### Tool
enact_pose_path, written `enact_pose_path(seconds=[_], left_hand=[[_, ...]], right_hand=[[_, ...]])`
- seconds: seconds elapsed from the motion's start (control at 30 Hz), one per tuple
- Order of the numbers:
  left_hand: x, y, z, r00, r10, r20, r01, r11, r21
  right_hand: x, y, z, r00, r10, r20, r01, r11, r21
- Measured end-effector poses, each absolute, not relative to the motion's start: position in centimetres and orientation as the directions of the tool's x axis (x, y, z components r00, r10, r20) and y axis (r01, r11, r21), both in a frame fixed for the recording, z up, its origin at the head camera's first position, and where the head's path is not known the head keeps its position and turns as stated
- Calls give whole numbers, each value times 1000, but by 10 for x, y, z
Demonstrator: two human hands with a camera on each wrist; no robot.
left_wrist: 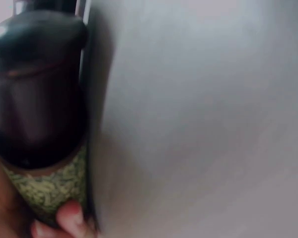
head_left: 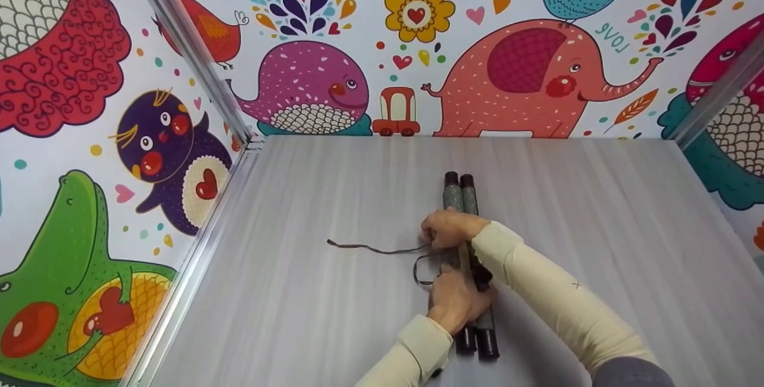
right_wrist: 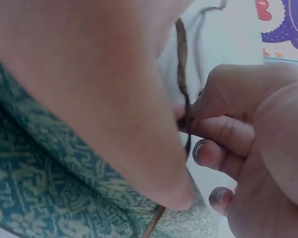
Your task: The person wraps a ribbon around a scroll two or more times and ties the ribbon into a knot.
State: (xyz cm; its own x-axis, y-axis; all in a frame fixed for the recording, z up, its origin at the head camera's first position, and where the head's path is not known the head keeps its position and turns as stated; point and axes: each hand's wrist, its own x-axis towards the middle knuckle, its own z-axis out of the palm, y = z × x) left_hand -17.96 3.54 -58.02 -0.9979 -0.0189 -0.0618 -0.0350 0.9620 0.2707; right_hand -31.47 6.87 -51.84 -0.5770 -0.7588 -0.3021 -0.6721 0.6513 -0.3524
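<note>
Two rolled scrolls (head_left: pixel 470 196) lie side by side on the table, covered in green patterned cloth with dark knobs at both ends. My left hand (head_left: pixel 455 300) grips them at the lower half. In the left wrist view its fingers (left_wrist: pixel 72 218) curl on the patterned cloth below a dark knob (left_wrist: pixel 39 109). Higher up, my right hand (head_left: pixel 450 227) pinches a thin brown ribbon (right_wrist: pixel 182 59), seen between thumb and finger in the right wrist view. The ribbon's loose end trails left on the table, and a small loop stands out between the hands. Both hands partly hide the scrolls' middle.
The pale wood-grain table (head_left: pixel 298 196) surrounds the scrolls. Behind it stands a wall with printed cartoon animals (head_left: pixel 513 82). A metal-framed panel with more prints (head_left: pixel 173 154) borders the left side, and another printed panel (head_left: pixel 740 130) borders the right.
</note>
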Motion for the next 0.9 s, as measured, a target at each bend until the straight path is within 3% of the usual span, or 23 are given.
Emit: enact_pose_path(seconds=[0.27,0.53,0.9], left_hand=[[-179,38,-580,-994,-18,-109,-46,964,263],[-179,38,-579,-992,-15,-121,-46,965,259],[-183,32,-574,-984,-21,-175,-84,930,357]], right_hand=[[-311,89,-504,-590,-778,-214,-626,609,-487],[-303,113,-492,-644,-762,-68,-577,542,-611],[-296,159,-501,-822,-569,16,-324,444,-835]])
